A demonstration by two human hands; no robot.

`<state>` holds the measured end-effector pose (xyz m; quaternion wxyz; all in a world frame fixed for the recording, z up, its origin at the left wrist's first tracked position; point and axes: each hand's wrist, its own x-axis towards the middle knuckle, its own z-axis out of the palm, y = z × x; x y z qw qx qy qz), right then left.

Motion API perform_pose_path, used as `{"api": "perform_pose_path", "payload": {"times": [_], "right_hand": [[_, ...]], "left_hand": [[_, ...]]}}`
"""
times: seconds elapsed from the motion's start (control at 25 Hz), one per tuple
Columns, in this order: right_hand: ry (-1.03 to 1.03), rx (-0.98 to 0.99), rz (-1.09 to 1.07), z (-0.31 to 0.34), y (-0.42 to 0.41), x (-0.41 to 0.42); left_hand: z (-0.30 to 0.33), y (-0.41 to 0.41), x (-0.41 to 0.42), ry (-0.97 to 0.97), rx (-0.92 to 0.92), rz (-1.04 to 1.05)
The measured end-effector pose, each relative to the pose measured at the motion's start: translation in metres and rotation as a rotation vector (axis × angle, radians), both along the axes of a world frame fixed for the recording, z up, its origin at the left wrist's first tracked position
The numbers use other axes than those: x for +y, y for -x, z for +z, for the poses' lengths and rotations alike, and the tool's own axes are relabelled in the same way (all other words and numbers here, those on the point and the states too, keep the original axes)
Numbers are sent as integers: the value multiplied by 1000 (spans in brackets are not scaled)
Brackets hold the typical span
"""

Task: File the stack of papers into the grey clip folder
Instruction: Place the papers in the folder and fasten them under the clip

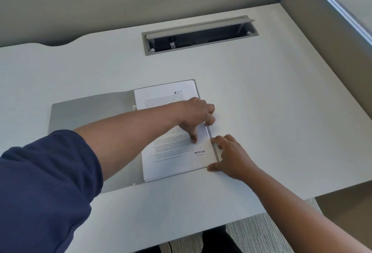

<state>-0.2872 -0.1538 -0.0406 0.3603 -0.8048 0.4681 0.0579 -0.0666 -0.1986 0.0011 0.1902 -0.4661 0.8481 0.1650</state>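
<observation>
The grey clip folder (86, 111) lies open flat on the white desk. Its left cover is bare, and a small metal clip shows at the spine. The stack of printed papers (171, 95) rests on the folder's right half, with a "RECEIVED" stamp near its lower right. My left hand (196, 114) reaches across the page; its thumb presses down on the sheet and its fingers curl over the stack's right edge. My right hand (229, 157) rests spread at the lower right corner, fingertips touching the edges of the papers and the folder.
A grey cable hatch (199, 35) with its lid raised sits in the desk behind the folder. Beige partition walls close off the back and right. The desk's front edge (221, 222) runs diagonally below my right arm, with carpet beyond it.
</observation>
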Motion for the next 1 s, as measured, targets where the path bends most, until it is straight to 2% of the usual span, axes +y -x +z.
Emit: {"api": "perform_pose_path", "payload": {"times": [0.36, 0.6, 1.0], "right_hand": [[10, 8, 3, -3, 1, 3], [26, 33, 28, -2, 1, 4], [38, 49, 39, 0, 0, 4]], "left_hand": [[-6, 8, 14, -5, 89, 21], [-2, 14, 15, -8, 27, 16], [-3, 12, 21, 32, 47, 17]]}}
